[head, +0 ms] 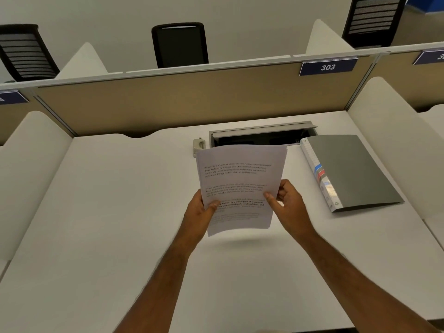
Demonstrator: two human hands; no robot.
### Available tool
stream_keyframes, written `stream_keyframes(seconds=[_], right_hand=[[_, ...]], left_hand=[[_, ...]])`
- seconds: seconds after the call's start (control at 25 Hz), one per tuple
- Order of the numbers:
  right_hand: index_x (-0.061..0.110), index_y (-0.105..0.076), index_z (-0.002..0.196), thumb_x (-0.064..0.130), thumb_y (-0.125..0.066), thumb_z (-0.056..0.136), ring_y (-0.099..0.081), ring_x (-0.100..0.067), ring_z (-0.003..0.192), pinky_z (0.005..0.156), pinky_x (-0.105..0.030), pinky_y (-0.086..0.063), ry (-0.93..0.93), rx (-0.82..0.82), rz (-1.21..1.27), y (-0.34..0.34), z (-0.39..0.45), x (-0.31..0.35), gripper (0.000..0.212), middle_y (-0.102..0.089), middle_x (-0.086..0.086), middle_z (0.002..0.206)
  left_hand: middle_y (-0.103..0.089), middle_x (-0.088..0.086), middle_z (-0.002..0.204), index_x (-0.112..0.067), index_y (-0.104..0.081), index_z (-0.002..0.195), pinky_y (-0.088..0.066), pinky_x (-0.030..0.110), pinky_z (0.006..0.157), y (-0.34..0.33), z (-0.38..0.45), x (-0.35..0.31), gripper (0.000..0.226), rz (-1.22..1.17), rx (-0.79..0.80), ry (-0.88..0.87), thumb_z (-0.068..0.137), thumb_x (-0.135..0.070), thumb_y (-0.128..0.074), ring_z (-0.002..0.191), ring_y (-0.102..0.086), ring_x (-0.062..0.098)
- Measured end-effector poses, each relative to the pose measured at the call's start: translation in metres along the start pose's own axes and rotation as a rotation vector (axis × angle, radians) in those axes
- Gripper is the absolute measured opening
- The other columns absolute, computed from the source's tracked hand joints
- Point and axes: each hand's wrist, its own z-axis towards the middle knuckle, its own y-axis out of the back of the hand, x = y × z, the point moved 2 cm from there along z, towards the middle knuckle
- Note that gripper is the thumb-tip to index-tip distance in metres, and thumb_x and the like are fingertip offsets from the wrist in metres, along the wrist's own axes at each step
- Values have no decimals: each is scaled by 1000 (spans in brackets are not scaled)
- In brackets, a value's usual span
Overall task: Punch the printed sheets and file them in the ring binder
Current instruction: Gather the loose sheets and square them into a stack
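Holding a stack of printed sheets (240, 186) above the desk (120, 212), long axis pointing away, both hands pinch its near edges: left hand (200, 212), right hand (287, 203), thumbs on top. Right of the right hand lies a closed grey binder (353, 169).

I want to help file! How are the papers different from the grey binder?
The printed sheets are white with text; the ring binder is grey. The sheets are held above the desk by the left hand and right hand; the binder lies closed on it, untouched. Both are rectangular.
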Motion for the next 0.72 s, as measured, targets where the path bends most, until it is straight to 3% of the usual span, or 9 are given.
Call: stream_keyframes(seconds=[0.24, 0.44, 0.6, 0.72], right_hand=[[22, -52, 118, 23, -69, 92, -68, -10, 107, 90, -24, -57, -16, 46, 10, 3, 1, -6, 31, -68, 11, 120], [25, -51, 118, 28, -65, 95, -68, -13, 105, 90, -28, -58, -47, 34, -33, 0, 0, -10, 27, -66, 12, 119], [27, -51, 116, 26, -66, 95, -68, -9, 102, 82, -14, -56, -4, -14, -29, 4, 1, -1, 25, -67, 14, 114], [25, -49, 119, 22, -67, 94, -67, -8, 101, 76, -6, -52, -21, 3, -54, 3, -2, -6, 31, -66, 13, 112]], left_hand=[[-72, -15, 115, -39, -60, 126, -60, 24, 77, -4, 5, -12, 32, 59, 10, 15, 99, -23, -66, 106, -70, 11], [-74, -16, 106, -45, -63, 116, -58, 17, 66, -10, 2, -16, 25, 89, -7, 27, 100, -25, -64, 95, -72, 8], [-75, -16, 104, -42, -66, 114, -57, 14, 67, -8, 3, -21, 25, 68, -25, 12, 99, -23, -66, 93, -71, 1], [-73, -18, 105, -46, -65, 113, -56, 14, 69, -11, 0, -17, 25, 94, 3, 36, 98, -25, -67, 96, -70, 4]])
